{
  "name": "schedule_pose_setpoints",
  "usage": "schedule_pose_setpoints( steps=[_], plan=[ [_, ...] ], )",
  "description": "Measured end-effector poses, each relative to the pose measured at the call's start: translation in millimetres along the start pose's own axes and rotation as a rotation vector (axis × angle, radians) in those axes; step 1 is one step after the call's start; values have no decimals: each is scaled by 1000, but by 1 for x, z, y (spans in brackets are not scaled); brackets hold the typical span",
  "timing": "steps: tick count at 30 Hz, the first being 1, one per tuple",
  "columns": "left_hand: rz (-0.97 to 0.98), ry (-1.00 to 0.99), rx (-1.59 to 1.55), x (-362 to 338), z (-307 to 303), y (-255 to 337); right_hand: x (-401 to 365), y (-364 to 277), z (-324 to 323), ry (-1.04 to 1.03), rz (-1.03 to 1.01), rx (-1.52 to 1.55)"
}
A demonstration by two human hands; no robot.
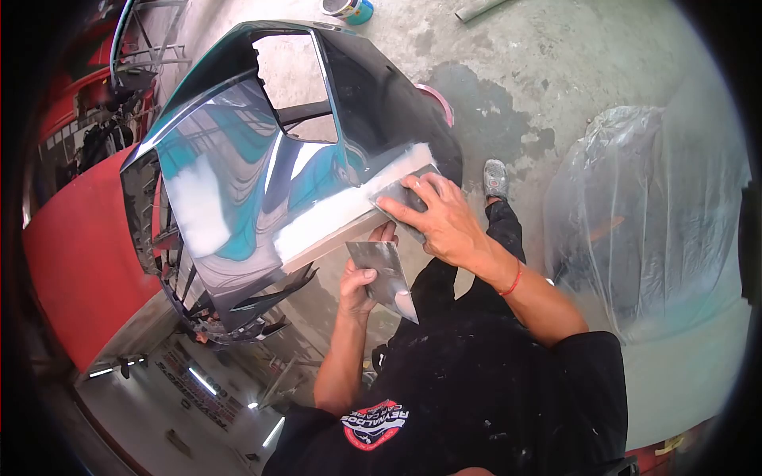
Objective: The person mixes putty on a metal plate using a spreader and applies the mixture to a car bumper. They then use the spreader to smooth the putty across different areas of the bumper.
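A car bumper [238,170] in teal and dark grey stands in front of me, with a white-coated strip [349,208] along its near edge and a white patch on its left part. My right hand [448,222] grips a flat grey sheet [405,205] and presses it against the right end of that strip. My left hand [359,287] holds a grey, metal-looking plate [382,270] by its left side, just below the strip. A small pale pinkish dab [405,304] shows near the plate's lower corner. Some left fingertips reach behind the plate, close to the bumper's edge.
A red car panel [87,246] is at the left, beside metal racks. Plastic sheeting [647,230] covers a large object at the right. A paint can [348,9] and a pipe [479,9] lie on the concrete floor [540,63] at the far side.
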State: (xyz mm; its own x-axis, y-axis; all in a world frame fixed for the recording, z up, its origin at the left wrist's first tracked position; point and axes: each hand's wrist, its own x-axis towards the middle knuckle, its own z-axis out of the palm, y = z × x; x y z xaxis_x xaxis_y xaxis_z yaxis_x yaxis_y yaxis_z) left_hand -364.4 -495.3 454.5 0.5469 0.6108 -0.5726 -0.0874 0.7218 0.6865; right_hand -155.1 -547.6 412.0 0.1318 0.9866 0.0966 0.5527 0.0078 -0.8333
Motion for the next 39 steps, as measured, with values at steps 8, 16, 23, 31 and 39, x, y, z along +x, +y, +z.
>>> schedule_pose_setpoints(
  steps=[8, 16, 23, 31, 39],
  plan=[
    [-31, 35, -75, 4, -3, 0, -36, 8, -13, -83, 36, 11],
    [-160, -72, -32, -3, -19, 4, -48, 34, -11, 234, 350, 334],
    [-277, 238, 262, -17, 3, -10, -88, -5, -25, 247, 251, 298],
    [-161, 226, 184, -15, 72, 26, -121, -42, -16, 137, -1, 72],
    [89, 122, 633, -28, 64, 37, -106, -56, -53, 14, 66, -61]
  ],
)
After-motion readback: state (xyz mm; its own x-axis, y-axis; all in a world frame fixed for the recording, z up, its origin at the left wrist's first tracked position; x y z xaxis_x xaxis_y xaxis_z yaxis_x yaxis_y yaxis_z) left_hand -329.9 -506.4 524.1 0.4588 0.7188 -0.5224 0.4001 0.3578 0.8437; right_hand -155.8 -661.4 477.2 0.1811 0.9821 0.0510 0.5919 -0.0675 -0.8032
